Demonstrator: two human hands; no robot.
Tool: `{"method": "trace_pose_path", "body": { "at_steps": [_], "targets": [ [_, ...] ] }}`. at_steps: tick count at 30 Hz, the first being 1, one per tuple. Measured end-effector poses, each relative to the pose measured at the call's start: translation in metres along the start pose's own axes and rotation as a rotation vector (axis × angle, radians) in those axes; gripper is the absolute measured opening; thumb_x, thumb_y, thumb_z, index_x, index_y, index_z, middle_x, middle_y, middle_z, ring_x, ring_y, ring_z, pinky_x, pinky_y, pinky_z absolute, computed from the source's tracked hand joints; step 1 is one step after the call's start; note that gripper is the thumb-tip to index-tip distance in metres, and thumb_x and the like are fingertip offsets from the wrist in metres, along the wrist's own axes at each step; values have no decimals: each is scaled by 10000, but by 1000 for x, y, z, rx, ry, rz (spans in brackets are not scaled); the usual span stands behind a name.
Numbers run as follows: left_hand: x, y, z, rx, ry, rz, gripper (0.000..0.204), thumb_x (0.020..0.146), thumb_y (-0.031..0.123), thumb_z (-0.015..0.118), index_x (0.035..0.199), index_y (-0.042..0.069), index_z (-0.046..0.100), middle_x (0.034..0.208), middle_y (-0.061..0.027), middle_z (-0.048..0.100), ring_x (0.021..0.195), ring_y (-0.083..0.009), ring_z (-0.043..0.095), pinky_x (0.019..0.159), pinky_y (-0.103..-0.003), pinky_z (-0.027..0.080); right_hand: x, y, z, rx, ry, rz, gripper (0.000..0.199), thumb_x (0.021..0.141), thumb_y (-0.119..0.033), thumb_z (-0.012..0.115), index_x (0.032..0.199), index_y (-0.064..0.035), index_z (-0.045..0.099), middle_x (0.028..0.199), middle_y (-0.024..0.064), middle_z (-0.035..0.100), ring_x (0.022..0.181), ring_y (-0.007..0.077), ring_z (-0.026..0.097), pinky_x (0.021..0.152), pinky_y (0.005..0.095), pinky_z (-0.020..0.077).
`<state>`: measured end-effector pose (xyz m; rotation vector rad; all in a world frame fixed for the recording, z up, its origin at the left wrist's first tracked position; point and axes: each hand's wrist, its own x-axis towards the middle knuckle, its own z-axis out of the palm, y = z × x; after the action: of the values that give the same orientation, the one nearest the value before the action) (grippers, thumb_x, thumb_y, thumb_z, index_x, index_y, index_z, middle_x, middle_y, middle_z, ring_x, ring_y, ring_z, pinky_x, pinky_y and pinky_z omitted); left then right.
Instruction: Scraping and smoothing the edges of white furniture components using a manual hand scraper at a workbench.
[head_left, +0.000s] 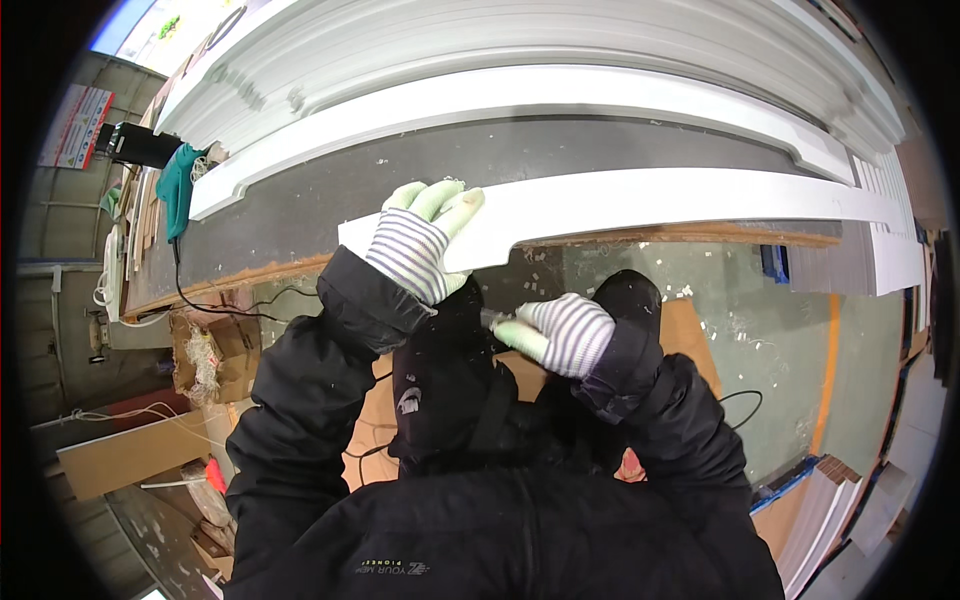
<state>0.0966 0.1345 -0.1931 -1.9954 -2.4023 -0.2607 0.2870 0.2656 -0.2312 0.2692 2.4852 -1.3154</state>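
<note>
A long white board [650, 195] with a stepped cut-out near its left end lies along the near edge of the dark worktable [330, 165]. My left hand [425, 235], in a striped glove with pale green fingers, is closed over the board's left end. Just below the board, in front of my legs, my right hand [565, 335] wears a matching glove. Its fingers are wrapped round a small dark tool [493, 318] that points left; most of it is hidden, so its kind does not show. The tool and the board are apart.
Behind lies another white board [500, 85] of similar shape, backed by stacked white lengths [560, 35]. A teal corded tool [178, 185] rests at the table's left end, its black cable [180, 280] hanging down. White scraps litter the floor [690, 275]. Cardboard [130, 450] lies lower left.
</note>
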Motion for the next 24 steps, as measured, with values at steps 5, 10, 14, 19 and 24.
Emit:
{"method": "trace_pose_path", "body": {
  "at_steps": [5,10,14,19,24],
  "targets": [
    [33,19,13,-129,26,59,800,634,292,824,1321,43,498,1320,-230,482,1166,-436,479,1002,-491,409,-19,23,12,495,665,18,256,953,-207,532,1106,-7,578,871,210,637,811,392,626,735,422,503],
    [21,5,-1,-45,-54,143,926,546,396,865,1314,38,493,1357,-270,440,1232,-457,436,1033,-505,370,-20,41,23,-3,1062,-87,286,893,-58,559,1179,-46,544,966,204,627,820,373,630,749,414,511],
    [1,-20,8,-85,7,191,872,556,331,849,1309,53,509,1347,-262,453,1217,-454,448,1025,-501,376,-17,35,10,-48,998,-55,259,884,-71,570,1142,-50,565,931,182,625,838,362,627,728,416,512],
    [-1,-20,15,-126,127,215,780,582,210,799,1298,60,529,1285,-241,505,1148,-427,496,967,-491,425,-29,23,-1,-134,744,38,279,838,-45,591,1115,-52,618,938,190,637,836,348,637,747,378,521],
    [-1,-23,18,-144,156,217,757,587,215,799,1283,58,544,1285,-239,507,1148,-427,492,968,-487,428,-11,41,39,170,997,13,226,896,-23,561,1108,-16,636,982,165,668,930,270,664,826,319,514]
  ]
}}
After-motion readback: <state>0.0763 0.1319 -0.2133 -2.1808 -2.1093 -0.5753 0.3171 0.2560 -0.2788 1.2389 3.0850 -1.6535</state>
